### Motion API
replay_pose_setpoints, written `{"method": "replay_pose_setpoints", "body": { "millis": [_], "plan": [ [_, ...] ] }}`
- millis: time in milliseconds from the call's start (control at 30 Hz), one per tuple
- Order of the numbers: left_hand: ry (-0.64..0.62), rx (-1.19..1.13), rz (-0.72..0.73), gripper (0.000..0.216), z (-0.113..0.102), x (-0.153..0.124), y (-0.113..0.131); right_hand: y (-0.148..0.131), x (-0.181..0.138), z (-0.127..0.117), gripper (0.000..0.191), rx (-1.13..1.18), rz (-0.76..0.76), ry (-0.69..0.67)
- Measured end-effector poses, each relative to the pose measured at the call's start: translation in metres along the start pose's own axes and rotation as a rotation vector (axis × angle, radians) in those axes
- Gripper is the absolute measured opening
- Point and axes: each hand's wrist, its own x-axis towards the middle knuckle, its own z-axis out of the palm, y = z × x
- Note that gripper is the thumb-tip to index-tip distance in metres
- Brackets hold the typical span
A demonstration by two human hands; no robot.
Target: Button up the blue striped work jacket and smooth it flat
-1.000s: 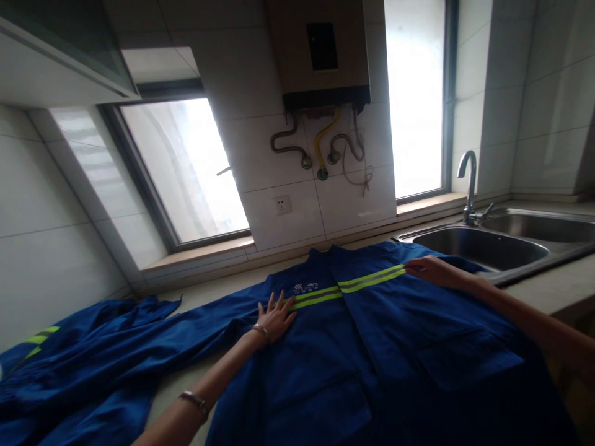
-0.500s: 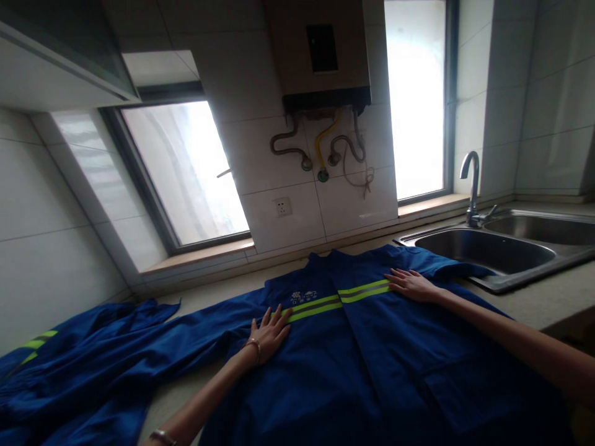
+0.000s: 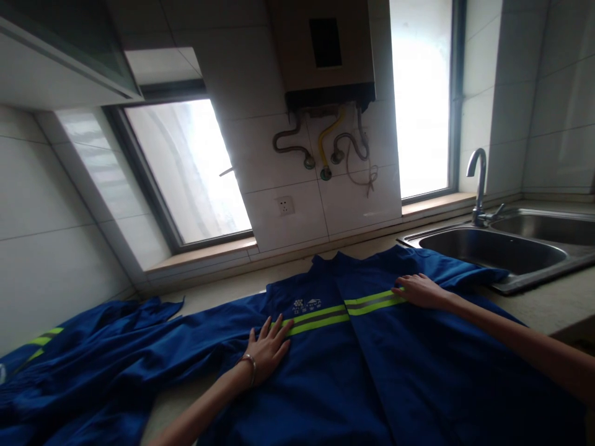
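Blue jacket point(image 3: 325, 371) across counter point(image 3: 534, 319).
Left hand point(image 3: 267, 352) spread flat; right hand point(image 3: 422, 291), flatter earlier, now curls, pinch unclear; sleeve point(image 3: 465, 269) overlaps sink point(image 3: 497, 248), frame right.

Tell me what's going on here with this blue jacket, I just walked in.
A person has both bare hands on a blue jacket, spread front up on the counter. The left hand lies with fingers spread at one end of the striped chest band. The right hand is at the other end, fingers bent; whether they pinch the cloth is unclear. Rumpled blue cloth lies to the left, and on the right the jacket overlaps the edge of the sink.
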Motion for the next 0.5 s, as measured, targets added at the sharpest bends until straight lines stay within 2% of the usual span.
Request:
{"method": "replay_pose_setpoints", "body": {
  "millis": [133,200,267,367,500],
  "plan": [
    [0.149,0.084,0.054,0.043,-0.012,0.024,0.018,-0.043,0.057,-0.003,0.041,-0.032,-0.105,0.154],
    [0.2,0.083,0.088,0.042,-0.017,0.047,0.028,-0.058,0.088,0.003,0.041,-0.046,-0.149,0.224],
    [0.211,0.06,0.08,0.045,-0.018,0.074,0.033,-0.063,0.113,0.013,0.044,-0.057,-0.122,0.241],
    [0.205,0.011,-0.008,0.054,-0.014,0.111,0.025,-0.051,0.137,0.032,0.052,-0.027,0.004,0.145],
    [0.006,-0.117,-0.216,0.061,-0.002,0.136,0.002,-0.017,0.145,0.048,0.056,0.052,0.136,0.029]
  ]
}}
